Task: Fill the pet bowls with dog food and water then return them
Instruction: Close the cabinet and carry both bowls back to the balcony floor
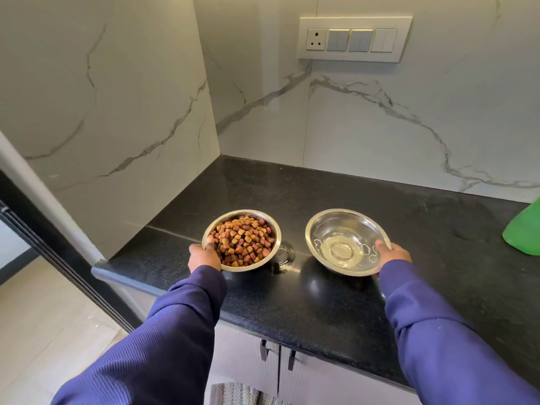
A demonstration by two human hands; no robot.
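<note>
Two steel pet bowls stand side by side on the black stone counter (pixel 321 302). The left food bowl (pixel 271 229) is heaped with brown dog kibble (pixel 244 239). My left hand (pixel 203 255) grips its near-left rim, thumb over the edge. The right water bowl (pixel 347 238) holds clear water that glints at the bottom. My right hand (pixel 393 254) grips its near-right rim, thumb inside the edge. Both arms wear purple sleeves.
A green plastic object (pixel 523 232) sits at the counter's right edge. A small wet patch (pixel 283 254) lies between the bowls. Marble walls close the corner at the back and left, with a switch panel (pixel 353 39). Cabinet doors with handles (pixel 277 355) are below; wooden floor is at left.
</note>
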